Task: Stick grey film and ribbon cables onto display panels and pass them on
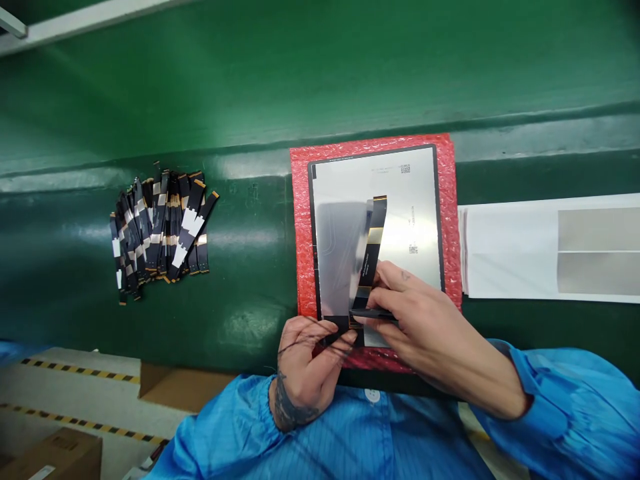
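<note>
A flat display panel with a silvery back and dark rim lies on red bubble wrap. Across its middle runs a black flex cable with gold ends, its lower end at the panel's near edge. My right hand is closed around a slim black pointed tool, whose tip touches the cable's lower end. Whether it is tweezers or a pick I cannot tell. My left hand pinches the panel's near edge beside that joint, thumb and forefinger close together. A greyish clear film covers the panel's left part.
To the left, a pile of similar flex cables lies on the green bench mat. A stack of white sheets with grey rectangles is at the right. Cardboard boxes stand on the floor below the bench.
</note>
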Demonstrator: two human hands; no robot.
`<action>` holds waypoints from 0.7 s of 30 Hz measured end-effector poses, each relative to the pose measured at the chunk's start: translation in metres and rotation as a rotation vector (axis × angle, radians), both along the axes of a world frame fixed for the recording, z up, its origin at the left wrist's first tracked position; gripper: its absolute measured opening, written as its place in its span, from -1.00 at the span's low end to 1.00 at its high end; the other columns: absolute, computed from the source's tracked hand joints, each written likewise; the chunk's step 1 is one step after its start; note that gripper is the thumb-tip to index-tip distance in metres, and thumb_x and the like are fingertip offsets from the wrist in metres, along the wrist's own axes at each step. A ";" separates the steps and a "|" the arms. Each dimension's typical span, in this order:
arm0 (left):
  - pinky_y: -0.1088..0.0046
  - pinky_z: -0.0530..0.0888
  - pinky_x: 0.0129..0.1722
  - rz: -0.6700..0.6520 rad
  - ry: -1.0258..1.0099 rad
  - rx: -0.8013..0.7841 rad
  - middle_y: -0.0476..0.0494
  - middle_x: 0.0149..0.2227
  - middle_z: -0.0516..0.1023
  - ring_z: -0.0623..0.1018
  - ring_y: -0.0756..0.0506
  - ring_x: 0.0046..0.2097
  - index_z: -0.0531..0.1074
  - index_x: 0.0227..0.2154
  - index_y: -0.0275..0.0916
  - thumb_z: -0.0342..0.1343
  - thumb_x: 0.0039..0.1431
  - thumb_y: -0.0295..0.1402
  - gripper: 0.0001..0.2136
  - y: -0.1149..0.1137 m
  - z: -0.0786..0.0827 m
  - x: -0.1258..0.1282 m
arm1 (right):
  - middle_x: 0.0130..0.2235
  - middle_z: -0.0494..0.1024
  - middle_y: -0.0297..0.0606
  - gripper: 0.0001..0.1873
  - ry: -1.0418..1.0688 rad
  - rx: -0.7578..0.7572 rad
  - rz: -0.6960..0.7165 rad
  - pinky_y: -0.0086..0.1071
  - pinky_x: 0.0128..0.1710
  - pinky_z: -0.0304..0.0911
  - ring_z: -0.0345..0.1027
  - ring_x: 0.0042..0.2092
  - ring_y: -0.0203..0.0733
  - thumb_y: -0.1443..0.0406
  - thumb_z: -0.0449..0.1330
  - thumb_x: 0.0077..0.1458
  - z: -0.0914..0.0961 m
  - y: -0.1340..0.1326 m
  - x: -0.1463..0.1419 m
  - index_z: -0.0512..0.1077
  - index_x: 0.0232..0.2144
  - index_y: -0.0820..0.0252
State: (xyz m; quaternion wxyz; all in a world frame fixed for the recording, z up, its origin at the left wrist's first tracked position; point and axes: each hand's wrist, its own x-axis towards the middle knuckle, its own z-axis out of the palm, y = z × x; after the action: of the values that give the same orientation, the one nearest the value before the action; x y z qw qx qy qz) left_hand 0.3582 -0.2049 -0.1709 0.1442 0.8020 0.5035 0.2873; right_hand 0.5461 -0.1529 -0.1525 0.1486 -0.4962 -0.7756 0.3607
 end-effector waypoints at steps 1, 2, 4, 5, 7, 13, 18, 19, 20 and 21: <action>0.47 0.51 -0.26 0.000 0.004 0.000 -0.08 -0.34 0.56 0.48 -0.03 -0.26 0.60 -0.35 -0.18 0.15 0.23 -0.45 -0.87 0.000 0.000 0.000 | -0.27 0.45 -0.08 -0.80 0.003 -0.009 0.005 -0.19 -0.33 0.43 0.40 -0.22 0.02 0.52 0.07 0.04 0.000 0.000 0.000 0.38 -0.51 0.20; 0.47 0.51 -0.26 -0.001 0.008 -0.001 -0.08 -0.34 0.56 0.49 -0.03 -0.26 0.60 -0.35 -0.18 0.15 0.23 -0.45 -0.87 0.000 0.000 -0.001 | -0.27 0.45 -0.08 -0.80 0.004 -0.010 0.006 -0.19 -0.32 0.43 0.40 -0.21 0.02 0.52 0.06 0.05 0.001 0.000 0.000 0.38 -0.50 0.20; 0.48 0.51 -0.26 0.001 0.015 -0.006 -0.09 -0.35 0.55 0.48 -0.03 -0.26 0.60 -0.34 -0.18 0.15 0.24 -0.45 -0.87 -0.001 -0.001 -0.001 | -0.27 0.45 -0.08 -0.80 0.005 -0.001 0.007 -0.20 -0.33 0.42 0.40 -0.21 0.02 0.53 0.06 0.04 0.001 0.001 0.000 0.38 -0.50 0.21; 0.48 0.51 -0.26 0.004 0.017 -0.012 -0.09 -0.35 0.55 0.48 -0.03 -0.26 0.60 -0.34 -0.19 0.14 0.24 -0.45 -0.87 -0.001 -0.001 -0.001 | -0.28 0.45 -0.08 -0.80 0.005 0.009 0.006 -0.20 -0.34 0.41 0.39 -0.23 0.01 0.53 0.06 0.04 0.002 0.001 0.000 0.39 -0.50 0.22; 0.48 0.51 -0.26 0.003 0.019 -0.016 -0.10 -0.35 0.54 0.48 -0.03 -0.26 0.60 -0.34 -0.19 0.14 0.24 -0.45 -0.87 -0.001 -0.001 -0.001 | -0.29 0.45 -0.07 -0.79 -0.002 0.024 0.001 -0.20 -0.36 0.40 0.39 -0.24 0.01 0.55 0.05 0.03 0.002 0.001 -0.001 0.39 -0.50 0.23; 0.47 0.49 -0.23 -0.022 -0.011 0.020 -0.10 -0.33 0.53 0.46 -0.04 -0.24 0.58 -0.34 -0.22 0.14 0.23 -0.48 -0.88 -0.001 -0.003 0.000 | -0.30 0.45 -0.08 -0.78 0.003 0.043 -0.020 -0.18 -0.38 0.39 0.37 -0.26 0.01 0.56 0.03 0.01 0.000 -0.002 -0.004 0.39 -0.51 0.24; 0.44 0.48 -0.20 -0.038 -0.002 0.028 -0.09 -0.30 0.51 0.46 -0.04 -0.22 0.56 -0.30 -0.21 0.11 0.25 -0.49 -0.87 -0.001 -0.003 0.000 | -0.35 0.43 -0.12 -0.77 -0.025 0.082 -0.023 -0.22 -0.43 0.36 0.36 -0.31 -0.01 0.56 0.02 -0.05 0.000 -0.003 -0.004 0.37 -0.55 0.22; 0.42 0.48 -0.19 -0.045 0.009 0.032 -0.09 -0.30 0.51 0.46 -0.05 -0.22 0.56 -0.29 -0.20 0.10 0.25 -0.49 -0.86 -0.001 -0.003 -0.001 | -0.36 0.42 -0.13 -0.77 -0.032 0.087 -0.022 -0.23 -0.44 0.35 0.35 -0.32 -0.02 0.56 0.01 -0.05 0.000 -0.002 -0.004 0.36 -0.56 0.21; 0.41 0.47 -0.18 -0.057 0.029 0.040 -0.10 -0.30 0.51 0.45 -0.05 -0.22 0.56 -0.27 -0.20 0.10 0.24 -0.50 -0.85 -0.002 -0.003 -0.001 | -0.38 0.41 -0.14 -0.77 -0.037 0.090 -0.023 -0.24 -0.46 0.33 0.34 -0.33 -0.03 0.56 0.01 -0.05 0.000 -0.002 -0.004 0.36 -0.56 0.21; 0.40 0.47 -0.17 -0.072 0.054 0.053 -0.11 -0.29 0.51 0.45 -0.06 -0.22 0.57 -0.25 -0.20 0.11 0.23 -0.50 -0.85 -0.002 -0.003 -0.001 | -0.39 0.40 -0.16 -0.77 -0.039 0.093 -0.025 -0.25 -0.47 0.32 0.33 -0.34 -0.04 0.56 0.01 -0.05 0.000 -0.002 -0.004 0.36 -0.56 0.21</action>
State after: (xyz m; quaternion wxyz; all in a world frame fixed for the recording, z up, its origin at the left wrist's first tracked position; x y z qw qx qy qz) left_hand 0.3570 -0.2066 -0.1744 0.1196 0.8305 0.4704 0.2734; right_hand 0.5419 -0.1547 -0.1526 0.1609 -0.5054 -0.7880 0.3127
